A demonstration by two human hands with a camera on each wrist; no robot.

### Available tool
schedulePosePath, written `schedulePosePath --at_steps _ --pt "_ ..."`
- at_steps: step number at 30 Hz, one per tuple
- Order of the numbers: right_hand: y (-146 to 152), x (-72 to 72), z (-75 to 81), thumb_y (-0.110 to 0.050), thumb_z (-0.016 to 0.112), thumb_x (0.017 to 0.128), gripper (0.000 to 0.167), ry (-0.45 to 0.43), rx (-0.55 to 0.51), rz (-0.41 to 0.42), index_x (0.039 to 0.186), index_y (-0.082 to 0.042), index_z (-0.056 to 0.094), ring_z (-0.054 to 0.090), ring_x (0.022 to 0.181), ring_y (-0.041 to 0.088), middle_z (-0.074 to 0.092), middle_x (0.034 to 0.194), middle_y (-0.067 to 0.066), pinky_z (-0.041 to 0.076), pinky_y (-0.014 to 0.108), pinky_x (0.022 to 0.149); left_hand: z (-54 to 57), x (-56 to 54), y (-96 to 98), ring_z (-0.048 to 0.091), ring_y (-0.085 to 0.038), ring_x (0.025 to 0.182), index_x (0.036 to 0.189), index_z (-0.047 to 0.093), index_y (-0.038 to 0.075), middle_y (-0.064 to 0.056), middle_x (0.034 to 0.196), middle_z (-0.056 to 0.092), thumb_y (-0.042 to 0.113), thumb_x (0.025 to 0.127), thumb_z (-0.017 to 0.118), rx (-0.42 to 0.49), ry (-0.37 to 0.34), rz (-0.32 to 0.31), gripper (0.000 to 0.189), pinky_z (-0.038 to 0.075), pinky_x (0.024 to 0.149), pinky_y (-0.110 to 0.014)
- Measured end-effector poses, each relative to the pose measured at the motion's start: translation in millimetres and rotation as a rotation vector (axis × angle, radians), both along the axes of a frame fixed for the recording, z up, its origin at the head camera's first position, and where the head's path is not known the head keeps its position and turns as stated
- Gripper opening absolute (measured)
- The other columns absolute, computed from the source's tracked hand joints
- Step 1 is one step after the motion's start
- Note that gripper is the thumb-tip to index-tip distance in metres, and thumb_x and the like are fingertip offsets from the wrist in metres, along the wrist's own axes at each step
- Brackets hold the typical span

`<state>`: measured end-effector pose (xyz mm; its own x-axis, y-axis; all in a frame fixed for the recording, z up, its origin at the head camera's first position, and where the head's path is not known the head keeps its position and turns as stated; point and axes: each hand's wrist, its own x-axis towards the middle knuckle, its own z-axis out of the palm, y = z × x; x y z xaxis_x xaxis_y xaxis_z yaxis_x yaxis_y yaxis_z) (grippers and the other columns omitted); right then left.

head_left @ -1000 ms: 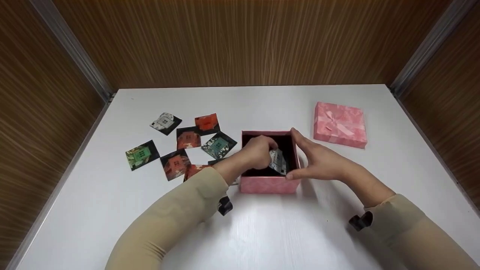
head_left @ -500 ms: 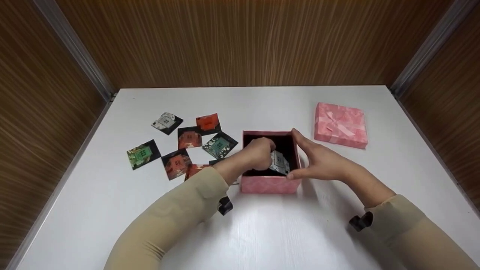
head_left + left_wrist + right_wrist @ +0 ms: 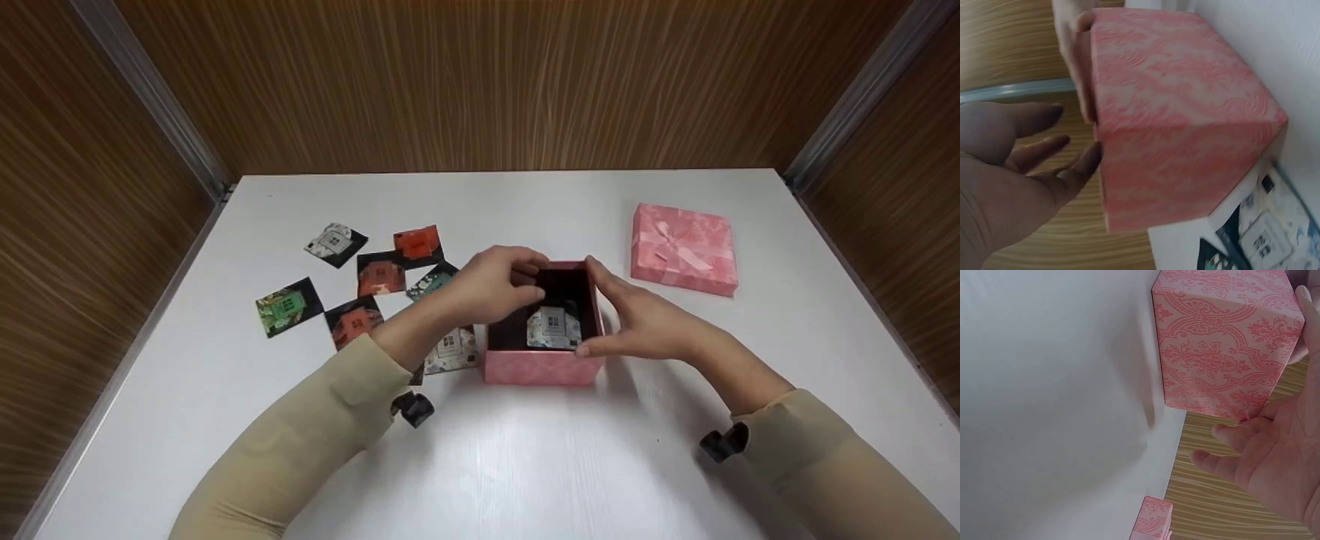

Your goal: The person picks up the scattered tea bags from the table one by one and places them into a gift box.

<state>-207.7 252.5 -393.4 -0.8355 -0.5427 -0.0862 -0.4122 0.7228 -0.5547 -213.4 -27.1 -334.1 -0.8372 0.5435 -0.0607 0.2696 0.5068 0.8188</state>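
A pink patterned gift box (image 3: 544, 369) stands with its dark inside facing up. Within it lies a flat, square printed packet (image 3: 553, 328), pale with a dark top. My left hand (image 3: 491, 285) hovers at the left rim, thumb and fingers apart and nothing between them; in the left wrist view a fingertip sits right at the edge of the box (image 3: 1174, 79). My right hand (image 3: 645, 322) holds the right side, thumb at the near corner and index finger at the far one. Its other fingers (image 3: 1233, 437) spread free in the right wrist view.
Left of the box lie several similar packets, among them a green one (image 3: 288, 307), a red one (image 3: 418, 244) and a white one (image 3: 452, 349) beside the box. The pink lid (image 3: 684, 251) with its ribbon bow rests at the back right. Wood-grain panels (image 3: 495, 90) enclose the white table.
My left hand has let go of the pale packet and moved up and left out of the box. The packet now lies flat inside. My right hand has stayed on the box.
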Motion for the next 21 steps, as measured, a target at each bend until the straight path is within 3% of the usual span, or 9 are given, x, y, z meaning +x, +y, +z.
schedulePosePath --at_steps 5,10,16,21 --pt "0.1 0.1 -0.6 -0.069 0.084 0.08 0.136 0.001 0.01 -0.005 0.172 -0.013 0.001 0.026 0.158 0.035 0.014 0.176 0.015 0.028 0.058 0.124 17.6 -0.6 -38.5 0.065 -0.024 0.127 0.146 0.062 0.005 -0.012 0.141 0.065 0.014 0.104 0.067 0.171 0.037 0.08 0.043 0.052 0.105 -0.037" --pt "0.4 0.3 -2.2 -0.069 0.083 0.081 0.135 0.003 0.016 -0.005 0.172 -0.013 0.0 0.025 0.158 0.035 0.014 0.176 0.015 0.027 0.057 0.124 24.5 -7.2 -87.6 0.068 -0.022 0.12 0.143 0.065 0.004 -0.01 0.135 0.068 0.013 0.104 0.068 0.276 0.108 0.203 0.04 0.054 0.101 -0.037" --pt "-0.4 0.4 -3.6 -0.068 0.083 0.081 0.134 0.002 0.002 -0.004 0.172 -0.013 0.001 0.025 0.158 0.034 0.015 0.175 0.014 0.027 0.057 0.124 20.2 -14.4 -158.2 0.065 -0.017 0.118 0.145 0.063 0.006 -0.01 0.131 0.068 0.021 0.107 0.067 0.278 0.155 0.372 0.042 0.052 0.103 -0.033" --pt "0.1 0.5 -3.2 -0.066 0.084 0.082 0.133 0.0 -0.013 0.0 0.172 -0.012 0.002 0.026 0.158 0.034 0.016 0.175 0.013 0.027 0.057 0.124 5.7 -17.4 -217.7 0.064 -0.014 0.117 0.149 0.059 0.005 -0.01 0.131 0.067 0.032 0.107 0.067 0.258 0.126 0.501 0.051 0.05 0.102 -0.03"
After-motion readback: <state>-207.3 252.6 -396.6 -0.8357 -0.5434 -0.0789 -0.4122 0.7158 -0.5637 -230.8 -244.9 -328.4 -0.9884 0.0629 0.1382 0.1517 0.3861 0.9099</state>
